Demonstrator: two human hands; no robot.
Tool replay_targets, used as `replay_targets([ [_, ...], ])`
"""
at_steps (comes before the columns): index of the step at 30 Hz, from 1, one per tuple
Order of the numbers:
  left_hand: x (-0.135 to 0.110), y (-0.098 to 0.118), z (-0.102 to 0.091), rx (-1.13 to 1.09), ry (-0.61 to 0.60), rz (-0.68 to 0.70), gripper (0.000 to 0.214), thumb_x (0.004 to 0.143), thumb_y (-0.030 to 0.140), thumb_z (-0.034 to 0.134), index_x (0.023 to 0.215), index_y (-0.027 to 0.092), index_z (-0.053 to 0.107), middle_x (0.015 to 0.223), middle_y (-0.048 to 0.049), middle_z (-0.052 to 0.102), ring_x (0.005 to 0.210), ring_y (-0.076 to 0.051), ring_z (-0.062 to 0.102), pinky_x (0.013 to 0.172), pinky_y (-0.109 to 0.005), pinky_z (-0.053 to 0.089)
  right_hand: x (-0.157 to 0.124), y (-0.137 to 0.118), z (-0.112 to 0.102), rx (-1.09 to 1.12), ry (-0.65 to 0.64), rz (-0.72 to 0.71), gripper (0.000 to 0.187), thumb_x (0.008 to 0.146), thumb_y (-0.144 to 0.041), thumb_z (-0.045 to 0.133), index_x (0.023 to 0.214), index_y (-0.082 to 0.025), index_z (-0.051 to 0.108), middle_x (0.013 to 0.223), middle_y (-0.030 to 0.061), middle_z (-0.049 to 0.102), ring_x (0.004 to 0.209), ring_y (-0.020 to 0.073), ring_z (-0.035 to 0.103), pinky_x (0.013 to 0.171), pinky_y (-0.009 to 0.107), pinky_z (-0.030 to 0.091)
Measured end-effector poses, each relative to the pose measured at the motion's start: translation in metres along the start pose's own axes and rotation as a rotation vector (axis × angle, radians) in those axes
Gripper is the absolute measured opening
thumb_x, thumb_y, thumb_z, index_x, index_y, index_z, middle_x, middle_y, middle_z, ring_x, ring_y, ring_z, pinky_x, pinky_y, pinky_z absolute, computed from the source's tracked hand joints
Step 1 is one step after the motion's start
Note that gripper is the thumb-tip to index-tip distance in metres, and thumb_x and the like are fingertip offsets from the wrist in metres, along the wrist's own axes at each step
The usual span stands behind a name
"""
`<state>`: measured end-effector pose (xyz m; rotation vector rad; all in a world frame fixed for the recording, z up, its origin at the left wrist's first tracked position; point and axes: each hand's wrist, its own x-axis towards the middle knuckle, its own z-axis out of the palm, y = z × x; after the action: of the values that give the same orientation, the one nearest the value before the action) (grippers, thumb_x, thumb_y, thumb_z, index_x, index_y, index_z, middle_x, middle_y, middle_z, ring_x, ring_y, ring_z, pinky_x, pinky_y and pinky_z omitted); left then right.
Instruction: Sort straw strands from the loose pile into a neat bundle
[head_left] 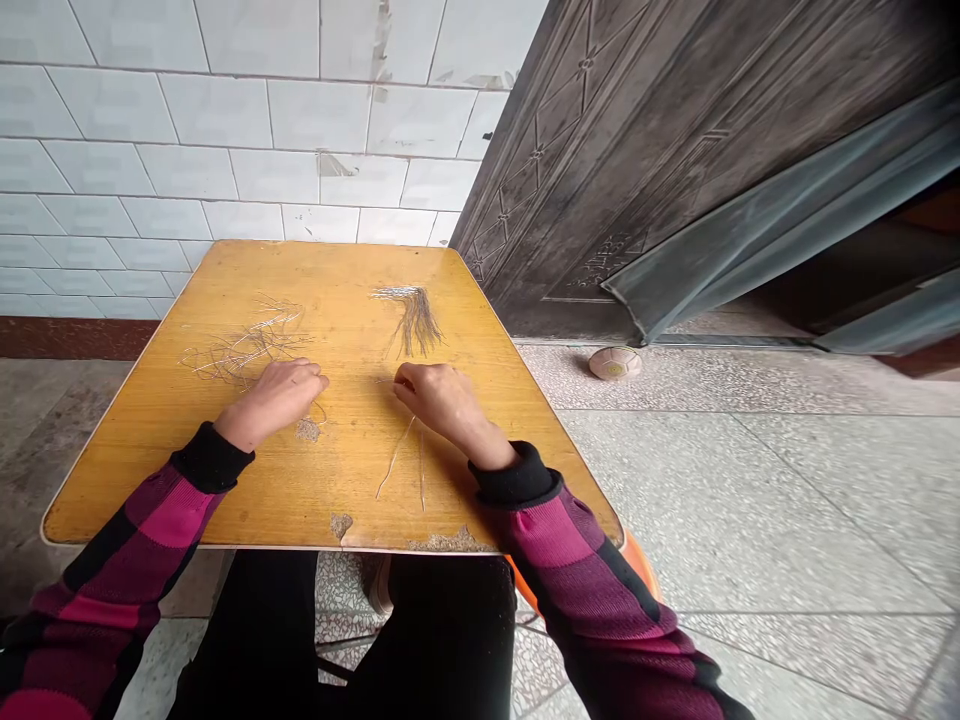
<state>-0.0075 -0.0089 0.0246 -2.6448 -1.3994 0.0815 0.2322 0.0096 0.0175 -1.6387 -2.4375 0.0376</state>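
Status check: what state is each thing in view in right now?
Left hand, resting on the table, fingers curled.
Right hand, fingertips down on the table; grip unclear.
Wire bundle, gathered, strands fanning out.
Wire tangle, loose and tangled.
Loose wires, lying separately.
Table, veneer chipped at the near edge.
Ball, resting on the floor.

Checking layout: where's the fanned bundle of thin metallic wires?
In the head view, the fanned bundle of thin metallic wires lies near the far edge of the yellow wooden tabletop, beyond the right hand, right of a wire tangle.
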Motion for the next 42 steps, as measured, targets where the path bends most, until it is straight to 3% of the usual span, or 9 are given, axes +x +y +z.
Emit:
replay_targets([
  [12,0.002,-0.004,0.002,0.048,-0.053,-0.073,0.025,0.080,0.008,0.045,0.078,0.011,0.069,0.083,-0.0157,0.067,0.078,-0.025,0.063,0.061,-0.032,0.040,-0.002,-0.010,-0.002,0.140,-0.045,-0.052,0.016,0.087,-0.020,0.053,0.086,-0.017,0.069,0.080,0.0061,0.070,0.072,0.0161,0.061,0.060,0.026,0.032],
  [15,0.002,-0.005,0.001,0.059,-0.061,-0.092,0.025,0.080,0.008,0.044,0.080,0.010,0.069,0.084,-0.0161,0.068,0.079,-0.025,0.063,0.062,-0.032,0.041,-0.003,-0.008,0.003,0.326,-0.014,-0.185,0.012,0.086,-0.019,0.057,0.089,-0.015,0.068,0.083,0.0051,0.069,0.070,0.0139,0.060,0.062,0.025,0.038],
  [18,0.002,-0.004,-0.001,0.044,-0.055,-0.113,0.025,0.080,0.008,0.045,0.079,0.010,0.069,0.085,-0.0152,0.069,0.078,-0.024,0.064,0.063,-0.032,0.041,-0.005,-0.011,0.011,0.466,0.020,-0.429,0.019,0.086,-0.022,0.061,0.103,-0.015,0.066,0.102,0.0080,0.067,0.079,0.0144,0.062,0.068,0.025,0.043],
  [22,0.002,-0.003,-0.001,0.011,-0.051,-0.140,0.024,0.080,0.010,0.045,0.079,0.011,0.069,0.084,-0.0147,0.068,0.075,-0.024,0.063,0.063,-0.032,0.041,-0.006,-0.020,0.026,0.342,-0.014,-0.583,0.018,0.087,-0.020,0.061,0.103,-0.019,0.069,0.097,0.0068,0.067,0.088,0.0171,0.061,0.071,0.026,0.043],
  [27,0.004,-0.007,0.001,-0.201,0.058,-0.145,0.019,0.078,0.010,0.048,0.075,0.012,0.067,0.080,-0.0107,0.067,0.070,-0.019,0.060,0.063,-0.029,0.040,-0.004,-0.024,0.031,0.396,-0.004,-0.569,0.016,0.091,-0.020,0.056,0.091,-0.017,0.071,0.084,0.0055,0.067,0.075,0.0145,0.059,0.066,0.026,0.041],
  [31,0.002,-0.010,-0.010,-0.720,0.222,-0.050,0.018,0.082,0.018,0.051,0.086,0.015,0.068,0.084,-0.0046,0.068,0.069,-0.014,0.058,0.065,-0.025,0.043,-0.003,-0.020,0.018,0.838,-0.004,-0.505,0.022,0.093,-0.030,0.054,0.085,-0.015,0.069,0.078,0.0035,0.065,0.070,0.0119,0.058,0.067,0.026,0.044],
  [36,-0.004,0.003,-0.023,-1.184,0.135,0.070,0.017,0.082,0.019,0.056,0.093,0.016,0.068,0.082,-0.0039,0.070,0.069,-0.012,0.060,0.064,-0.023,0.046,-0.001,-0.016,0.009,1.363,-0.177,-0.280,0.028,0.085,-0.044,0.063,0.085,-0.016,0.067,0.077,0.0007,0.064,0.063,0.0086,0.058,0.060,0.023,0.047],
  [39,-0.005,0.017,-0.022,-1.276,0.301,0.094,0.017,0.081,0.020,0.062,0.097,0.018,0.069,0.081,-0.0034,0.067,0.072,-0.012,0.061,0.064,-0.023,0.048,0.000,-0.018,0.012,1.529,-0.243,-0.197,0.029,0.080,-0.045,0.069,0.083,-0.017,0.066,0.075,-0.0007,0.065,0.060,0.0071,0.058,0.057,0.020,0.046],
  [42,-0.004,0.025,-0.021,-1.163,0.509,0.194,0.012,0.080,0.021,0.067,0.090,0.021,0.073,0.078,-0.0021,0.062,0.071,-0.011,0.058,0.063,-0.023,0.047,0.000,-0.024,0.018,1.643,-0.344,-0.145,0.033,0.075,-0.049,0.072,0.082,-0.017,0.065,0.071,-0.0017,0.064,0.058,0.0066,0.057,0.053,0.019,0.045],
])
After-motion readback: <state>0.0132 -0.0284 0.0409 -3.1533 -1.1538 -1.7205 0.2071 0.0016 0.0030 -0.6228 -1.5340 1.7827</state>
